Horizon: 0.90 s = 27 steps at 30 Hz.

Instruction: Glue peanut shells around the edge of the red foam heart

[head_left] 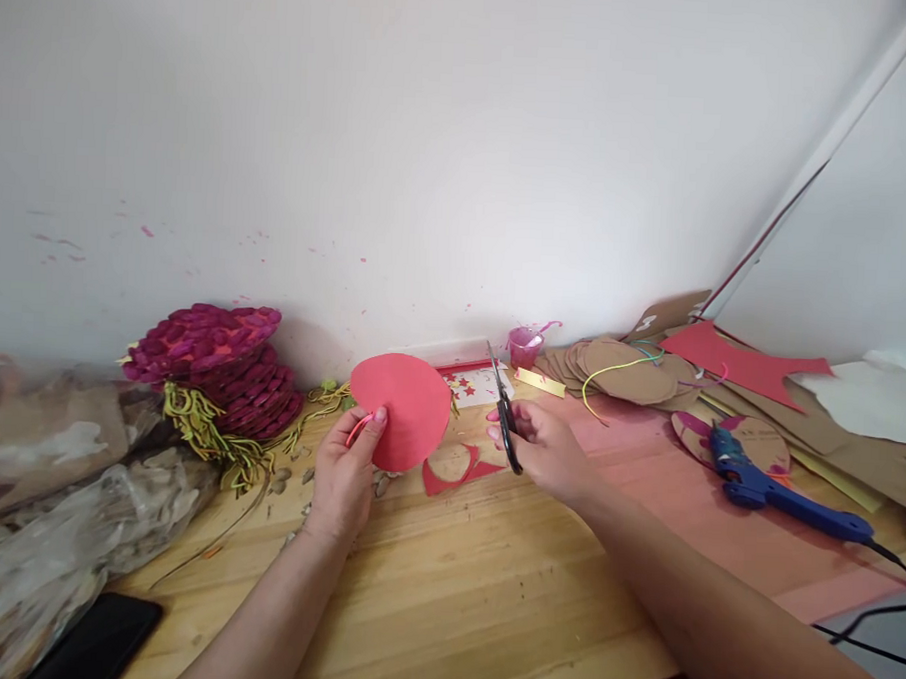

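Note:
My left hand pinches the lower left edge of a red paper disc and holds it upright above the wooden table; a thin pink strand shows under the thumb. My right hand is closed round the handles of black scissors, whose blades point up and away, just right of the disc. A red paper offcut with a round hole lies flat between the two hands.
A stack of magenta woven discs with yellow-green cords stands at the left by the wall. Plastic bags and a black phone sit at the near left. A blue glue gun, brown card circles, a pink cup and red sheets lie to the right.

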Tool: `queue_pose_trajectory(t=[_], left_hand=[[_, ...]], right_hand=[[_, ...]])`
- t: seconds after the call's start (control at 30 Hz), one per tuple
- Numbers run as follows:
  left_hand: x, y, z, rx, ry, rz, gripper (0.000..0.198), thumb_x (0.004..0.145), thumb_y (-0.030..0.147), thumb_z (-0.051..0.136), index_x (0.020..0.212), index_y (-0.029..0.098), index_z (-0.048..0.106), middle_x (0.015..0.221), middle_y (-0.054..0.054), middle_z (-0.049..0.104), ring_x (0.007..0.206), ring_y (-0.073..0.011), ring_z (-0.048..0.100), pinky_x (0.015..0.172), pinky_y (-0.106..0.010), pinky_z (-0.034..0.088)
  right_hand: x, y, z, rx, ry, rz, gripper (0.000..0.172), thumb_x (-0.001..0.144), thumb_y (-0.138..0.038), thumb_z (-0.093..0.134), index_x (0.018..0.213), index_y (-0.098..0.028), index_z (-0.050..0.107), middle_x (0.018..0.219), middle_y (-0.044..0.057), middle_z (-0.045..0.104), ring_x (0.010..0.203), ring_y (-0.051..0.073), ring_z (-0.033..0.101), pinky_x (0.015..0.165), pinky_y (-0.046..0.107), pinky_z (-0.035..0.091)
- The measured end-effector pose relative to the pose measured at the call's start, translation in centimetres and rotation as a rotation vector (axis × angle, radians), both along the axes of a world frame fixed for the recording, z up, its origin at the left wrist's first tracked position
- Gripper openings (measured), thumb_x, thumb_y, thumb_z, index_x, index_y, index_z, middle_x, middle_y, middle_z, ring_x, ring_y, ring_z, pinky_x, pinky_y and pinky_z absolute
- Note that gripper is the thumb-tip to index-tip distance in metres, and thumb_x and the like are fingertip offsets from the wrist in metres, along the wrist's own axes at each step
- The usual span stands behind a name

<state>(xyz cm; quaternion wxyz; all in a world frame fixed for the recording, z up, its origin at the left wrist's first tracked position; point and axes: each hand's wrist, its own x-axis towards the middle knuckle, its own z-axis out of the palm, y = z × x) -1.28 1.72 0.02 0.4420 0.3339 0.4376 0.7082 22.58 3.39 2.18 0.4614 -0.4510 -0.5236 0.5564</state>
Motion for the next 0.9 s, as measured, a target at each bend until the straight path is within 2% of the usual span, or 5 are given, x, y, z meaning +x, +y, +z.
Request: queue_pose_trajectory(t=[0.17, 0.37, 0.47, 0.6, 0.9], left_hand=[[0.1, 0.0, 0.2, -0.005, -0.009, 0.022, 0.042, 0.064, 0.048, 0.09, 0.091, 0.019, 0.074, 0.095, -0.001, 0.073, 0.08, -0.013, 0.063, 0.076, -0.023, 0.049], [0.0, 0.4, 0.0, -0.025, 0.022, 0.054, 0.045, 0.063, 0.053, 0.088, 0.087, 0.018, 0.073, 0.085, -0.001, 0.071, 0.074, -0.0134, 0.059, 0.07, -0.022, 0.046], [-0.1, 0.6, 0.1, -0.007, 0.029, 0.076, 0.047, 0.062, 0.055, 0.088, 0.085, 0.017, 0.072, 0.084, -0.001, 0.069, 0.073, -0.0131, 0.057, 0.07, -0.022, 0.045], [-0.2, 0.7, 0.4, 0.013, 0.021, 0.096, 0.049, 0.059, 0.057, 0.089, 0.082, 0.017, 0.071, 0.081, 0.0, 0.067, 0.07, -0.0121, 0.054, 0.067, -0.021, 0.042], [-0.4, 1.0, 0.4, 0.026, 0.002, 0.12, 0.051, 0.057, 0.06, 0.088, 0.081, 0.018, 0.071, 0.077, 0.001, 0.065, 0.069, -0.0127, 0.054, 0.067, -0.022, 0.041]], right_hand=[[0.0, 0.2, -0.9, 0.206, -0.22, -0.035, 0.014, 0.077, -0.028, 0.075, 0.088, -0.024, 0.067, 0.084, 0.001, 0.073, 0.073, 0.019, 0.066, 0.066, 0.03, 0.049], [0.9, 1.4, -1.2, 0.277, -0.418, -0.123, 0.022, 0.081, -0.031, 0.073, 0.101, -0.023, 0.067, 0.092, 0.003, 0.077, 0.08, 0.02, 0.071, 0.072, 0.031, 0.053], [2.5, 2.7, -1.0, 0.264, -0.575, -0.231, 0.03, 0.084, -0.032, 0.074, 0.111, -0.021, 0.066, 0.098, 0.004, 0.075, 0.086, 0.019, 0.071, 0.078, 0.035, 0.055], [5.3, 3.8, -0.7, 0.2, -0.839, -0.344, 0.03, 0.094, -0.036, 0.067, 0.117, -0.016, 0.065, 0.11, 0.007, 0.07, 0.093, 0.02, 0.068, 0.083, 0.042, 0.057], [8.8, 2.6, 0.0, 0.079, -1.265, -0.407, 0.024, 0.096, -0.038, 0.064, 0.109, -0.018, 0.068, 0.111, 0.007, 0.07, 0.095, 0.02, 0.068, 0.085, 0.041, 0.057]])
